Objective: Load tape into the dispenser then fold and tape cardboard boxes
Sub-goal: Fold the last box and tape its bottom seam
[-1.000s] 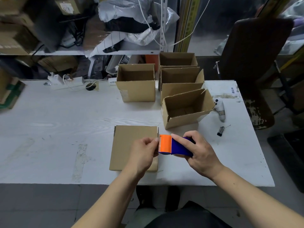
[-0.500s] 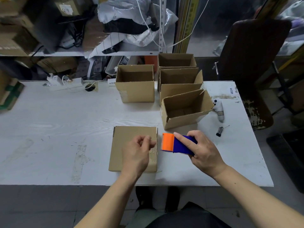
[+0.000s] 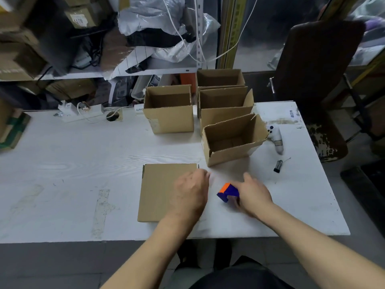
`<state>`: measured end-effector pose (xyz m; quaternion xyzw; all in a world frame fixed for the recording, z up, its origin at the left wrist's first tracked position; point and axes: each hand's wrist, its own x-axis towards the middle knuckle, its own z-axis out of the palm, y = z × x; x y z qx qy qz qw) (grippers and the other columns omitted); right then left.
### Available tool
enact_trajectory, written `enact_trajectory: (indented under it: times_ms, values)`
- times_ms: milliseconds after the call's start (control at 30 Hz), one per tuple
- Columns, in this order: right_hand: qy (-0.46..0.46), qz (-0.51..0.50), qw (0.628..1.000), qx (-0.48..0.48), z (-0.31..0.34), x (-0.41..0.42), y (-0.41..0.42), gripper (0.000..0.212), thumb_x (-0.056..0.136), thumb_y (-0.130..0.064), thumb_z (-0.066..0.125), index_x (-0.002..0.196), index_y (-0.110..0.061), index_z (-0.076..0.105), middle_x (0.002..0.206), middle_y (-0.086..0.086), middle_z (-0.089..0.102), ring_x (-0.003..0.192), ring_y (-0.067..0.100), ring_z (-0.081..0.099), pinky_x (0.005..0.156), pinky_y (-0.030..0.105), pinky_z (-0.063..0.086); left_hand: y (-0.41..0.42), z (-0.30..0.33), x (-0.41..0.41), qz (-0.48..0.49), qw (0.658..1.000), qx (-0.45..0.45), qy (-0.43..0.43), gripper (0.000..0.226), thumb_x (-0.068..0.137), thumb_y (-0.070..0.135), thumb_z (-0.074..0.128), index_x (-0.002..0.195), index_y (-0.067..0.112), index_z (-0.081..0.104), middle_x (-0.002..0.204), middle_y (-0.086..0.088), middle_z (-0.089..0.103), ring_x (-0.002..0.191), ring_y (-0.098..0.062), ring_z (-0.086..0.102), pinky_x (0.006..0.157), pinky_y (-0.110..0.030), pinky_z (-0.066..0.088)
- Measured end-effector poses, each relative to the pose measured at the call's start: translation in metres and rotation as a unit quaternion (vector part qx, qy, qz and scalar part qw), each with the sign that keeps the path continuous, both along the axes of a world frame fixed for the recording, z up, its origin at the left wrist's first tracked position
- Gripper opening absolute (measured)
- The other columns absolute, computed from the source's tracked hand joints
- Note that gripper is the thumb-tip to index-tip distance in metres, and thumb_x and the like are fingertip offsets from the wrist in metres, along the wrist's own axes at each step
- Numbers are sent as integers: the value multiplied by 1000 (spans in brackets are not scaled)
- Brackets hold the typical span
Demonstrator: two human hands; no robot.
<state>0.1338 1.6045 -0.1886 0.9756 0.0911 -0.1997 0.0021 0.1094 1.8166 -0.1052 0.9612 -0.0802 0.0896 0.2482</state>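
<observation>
Near the lower centre of the frame, the right hand [image 3: 253, 193] grips a blue and orange dispenser [image 3: 228, 191], fingers curled round its body; it sits low over the white table [image 3: 62, 174], and whether it touches the top cannot be told. No tape roll can be made out on it.

Just left of it, the left hand [image 3: 192, 191] lies over the right edge of a flat box [image 3: 160, 192], a folded sheet of cardboard lying on the table. The hand is blurred, its fingers loosely bent and turned down; whether they hold the edge cannot be told.

Four open boxes stand above, in the middle of the frame. The near box [image 3: 233, 140], just beyond the dispenser, tilts slightly and shows only its own cardboard floor inside. Behind it a second box [image 3: 226, 109] and a third box [image 3: 219, 78] stand in a row toward the back, touching; their insides are in shadow. The left box [image 3: 168, 109] stands apart from them, its inside also dark.

Right of the near box lie a white handset [image 3: 276, 138] and a small black part [image 3: 278, 166]. A power strip [image 3: 83, 111] sits at the table's upper left.
</observation>
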Motion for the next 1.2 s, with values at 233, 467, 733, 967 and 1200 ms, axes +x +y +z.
enact_trajectory:
  times_ms: [233,467,733,967,1200]
  values:
    - [164,-167,943,237,-34,5,-19,57,96,-18,63,150,-33,51,117,-1,49,109,19,53,92,25,43,17,13,8,69,968,-139,197,23,106,36,56,97,24,72,88,13,77,86,-11,70,81,-34,56]
    - [165,-130,786,581,34,14,33,43,96,-31,65,138,-29,63,147,-15,55,138,4,48,115,22,40,27,15,16,32,934,-255,249,22,104,26,61,89,21,75,80,11,78,81,-1,73,84,-28,58]
    - [230,-261,703,621,22,18,48,20,90,-11,79,100,5,69,87,8,73,86,18,67,85,34,56,44,-18,16,183,855,-392,285,20,105,22,61,92,13,73,84,-1,80,88,-22,76,91,-44,61]
    - [241,-417,645,594,-3,15,56,10,90,-6,79,95,-2,71,75,7,67,72,17,63,64,28,55,33,-67,6,219,928,-199,224,20,102,41,61,96,26,72,87,10,77,86,-14,72,85,-39,56]
    - [146,-446,660,587,-26,11,76,10,102,-10,63,97,-4,70,80,7,64,77,18,59,78,32,57,24,-95,9,191,978,9,78,22,98,32,68,83,17,64,66,-6,64,60,-33,60,51,-36,41]
